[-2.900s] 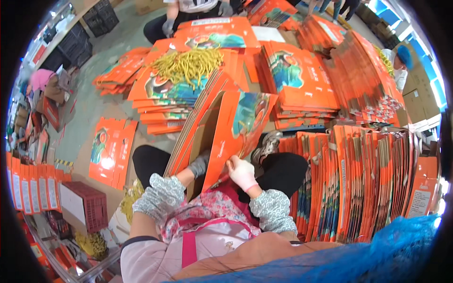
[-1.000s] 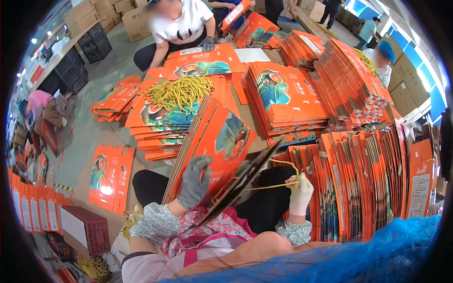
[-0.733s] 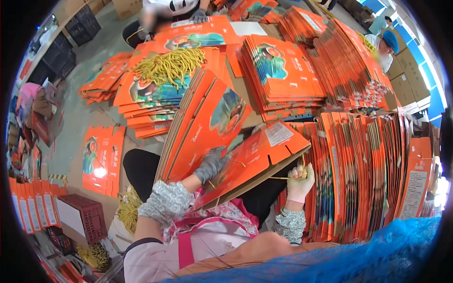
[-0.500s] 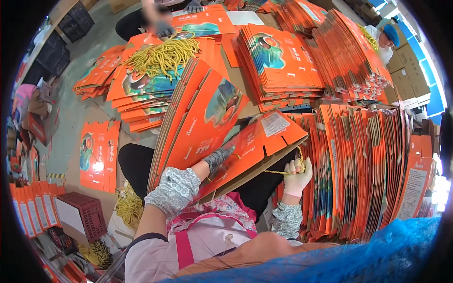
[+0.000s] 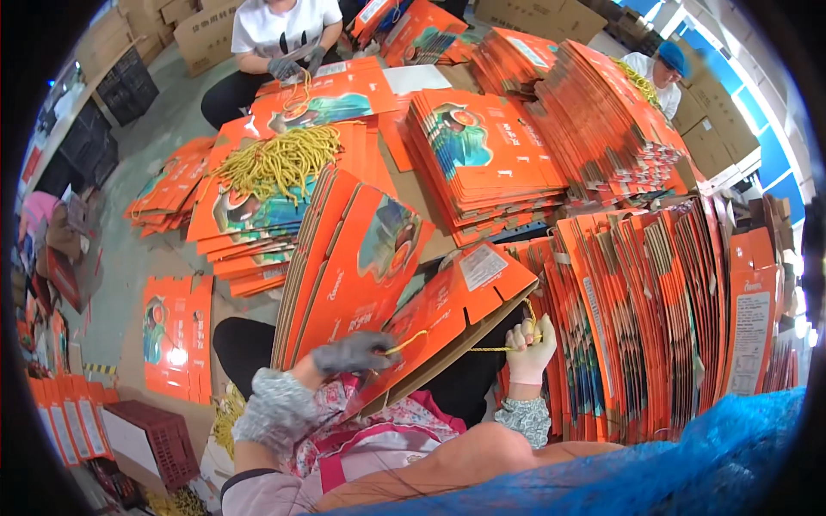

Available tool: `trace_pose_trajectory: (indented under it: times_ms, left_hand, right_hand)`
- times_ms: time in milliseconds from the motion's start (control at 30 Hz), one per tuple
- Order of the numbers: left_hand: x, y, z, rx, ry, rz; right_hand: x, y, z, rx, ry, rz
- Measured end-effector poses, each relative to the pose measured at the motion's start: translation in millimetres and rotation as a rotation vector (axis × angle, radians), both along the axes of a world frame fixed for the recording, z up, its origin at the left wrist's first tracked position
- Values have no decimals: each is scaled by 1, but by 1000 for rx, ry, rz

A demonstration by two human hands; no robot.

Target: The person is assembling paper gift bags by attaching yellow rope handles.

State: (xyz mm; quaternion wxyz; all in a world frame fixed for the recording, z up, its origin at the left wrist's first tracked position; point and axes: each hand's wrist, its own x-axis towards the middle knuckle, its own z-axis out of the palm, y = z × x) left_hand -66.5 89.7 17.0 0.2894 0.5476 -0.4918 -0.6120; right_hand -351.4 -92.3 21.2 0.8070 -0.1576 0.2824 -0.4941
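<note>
A: How are my hands closed?

B: Your left hand [image 5: 354,351], in the gray glove, has its fingertips drawn together on a short arc of yellow cord [image 5: 492,349] — the bit that stands out from the face of the orange flat carton [image 5: 456,301]. Your right hand [image 5: 529,351], in the pale glove, is curled into a loose fist around the same color of cord, and two strands run from it to the carton's brown edge.

A: And which way does the carton lie?

B: It's just to the right of the leaning carton stack [image 5: 344,267], over your lap. Its long axis slants from your lap away to the right, with the printed face up and the far end nearest your right hand.

A: What's changed since half a second ago?

B: Your left fingers lay stretched along the carton's face then; now they've drawn back toward its near end, and the cord bows out with them. Your right grip looks much the same. Beyond the leaning carton stack, the co-worker [image 5: 288,34] now has a cord loop in hand.
</note>
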Motion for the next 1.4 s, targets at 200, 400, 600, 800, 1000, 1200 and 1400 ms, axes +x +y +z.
trace_pose_trajectory:
  times_ms: [200,400,600,800,1000,1200,1400]
  left_hand:
    - [62,53,37,-403,1079,609]
    - [47,65,43,-450,936,727]
    - [-25,40,52,-374,375,568]
    - [-78,34,60,-810,-399,123]
    - [-85,51,22,-884,-309,182]
    - [-69,57,38,-785,-319,151]
    - [-32,68,27,-557,-169,376]
  right_hand:
    - [-9,-8,-1,13,-113,-40]
    - [-8,-12,21,-45,37,-92]
    - [44,55,52,-451,577,473]
    - [65,101,15,-379,549,548]
    - [90,102,54,-486,510,336]
    - [108,84,39,-525,549,253]
    - [113,84,83,-663,502,54]
